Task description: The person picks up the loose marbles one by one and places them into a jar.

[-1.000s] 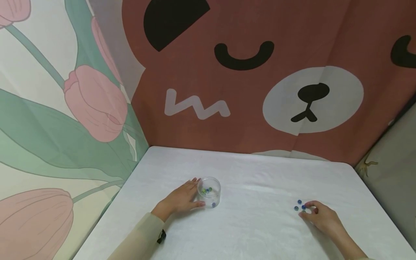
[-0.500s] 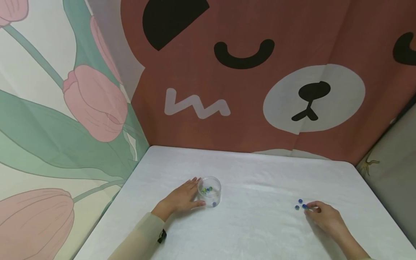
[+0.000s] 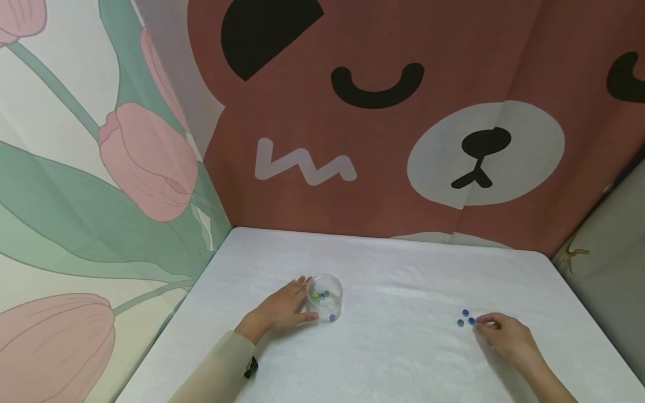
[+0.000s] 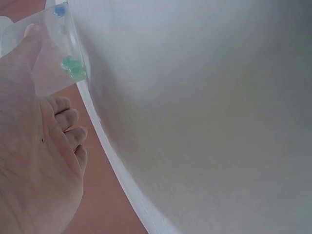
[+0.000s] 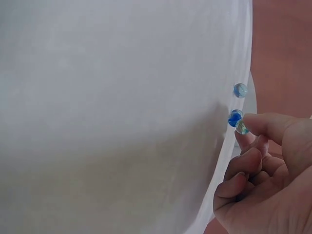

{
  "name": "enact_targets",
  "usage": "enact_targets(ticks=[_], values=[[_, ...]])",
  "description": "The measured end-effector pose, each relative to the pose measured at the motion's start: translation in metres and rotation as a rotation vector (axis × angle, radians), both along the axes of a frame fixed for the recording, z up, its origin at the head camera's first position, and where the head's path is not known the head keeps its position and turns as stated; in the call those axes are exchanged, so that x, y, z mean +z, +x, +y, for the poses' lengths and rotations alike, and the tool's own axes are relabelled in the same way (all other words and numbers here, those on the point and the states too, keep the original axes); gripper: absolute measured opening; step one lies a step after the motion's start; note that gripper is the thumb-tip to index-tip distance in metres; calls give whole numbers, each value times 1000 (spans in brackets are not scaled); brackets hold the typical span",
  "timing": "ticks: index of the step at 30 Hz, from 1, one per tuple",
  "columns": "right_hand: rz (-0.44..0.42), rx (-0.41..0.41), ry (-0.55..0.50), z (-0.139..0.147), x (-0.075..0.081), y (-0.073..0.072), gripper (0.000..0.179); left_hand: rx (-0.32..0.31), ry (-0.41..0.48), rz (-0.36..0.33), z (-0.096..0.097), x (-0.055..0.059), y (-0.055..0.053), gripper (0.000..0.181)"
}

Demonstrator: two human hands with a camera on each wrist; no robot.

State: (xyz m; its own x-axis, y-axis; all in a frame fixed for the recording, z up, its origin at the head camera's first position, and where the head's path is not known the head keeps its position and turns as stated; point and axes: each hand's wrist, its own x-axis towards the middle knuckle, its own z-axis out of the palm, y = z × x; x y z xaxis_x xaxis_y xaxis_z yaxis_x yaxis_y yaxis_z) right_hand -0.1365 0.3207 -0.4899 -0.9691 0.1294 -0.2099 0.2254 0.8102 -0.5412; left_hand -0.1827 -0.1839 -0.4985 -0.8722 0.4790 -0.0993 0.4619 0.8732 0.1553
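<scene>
My left hand (image 3: 279, 309) rests on the table beside a clear round plastic container (image 3: 336, 304), thumb and fingers spread against its near left side. Green and blue glass marbles (image 4: 73, 67) lie at the bottom of it. On the right, the thumb and index finger of my right hand (image 3: 508, 338) pinch a greenish clear marble (image 5: 242, 127); in the head view the fingers hide it. Just left of those fingertips, a small group of blue marbles (image 3: 471, 321) sits on the cloth. The right wrist view shows a light blue marble (image 5: 240, 90) of that group.
A white cloth covers the table (image 3: 388, 341), which spans between the two hands. Behind it hangs a brown bear-print curtain (image 3: 302, 207), and a tulip-print curtain (image 3: 146, 240) borders the left side.
My right hand has taken a marble from the group between thumb and index finger and drawn slightly right, away from the others. My left hand and the container have stayed put.
</scene>
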Motion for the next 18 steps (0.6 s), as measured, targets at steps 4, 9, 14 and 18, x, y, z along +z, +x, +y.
enact_targets(ticks=[4,9,14,18], values=[[15,-3,-2,-3,3,0,42,0,1,-1,0,-1,0,97],[32,5,13,-7,9,0,44,4,-6,-3,0,-2,0,97],[56,17,21,-12,15,0,46,-6,-10,2,-1,-3,-1,98],[91,40,13,-17,18,1,44,-6,-11,3,-1,-2,0,98]])
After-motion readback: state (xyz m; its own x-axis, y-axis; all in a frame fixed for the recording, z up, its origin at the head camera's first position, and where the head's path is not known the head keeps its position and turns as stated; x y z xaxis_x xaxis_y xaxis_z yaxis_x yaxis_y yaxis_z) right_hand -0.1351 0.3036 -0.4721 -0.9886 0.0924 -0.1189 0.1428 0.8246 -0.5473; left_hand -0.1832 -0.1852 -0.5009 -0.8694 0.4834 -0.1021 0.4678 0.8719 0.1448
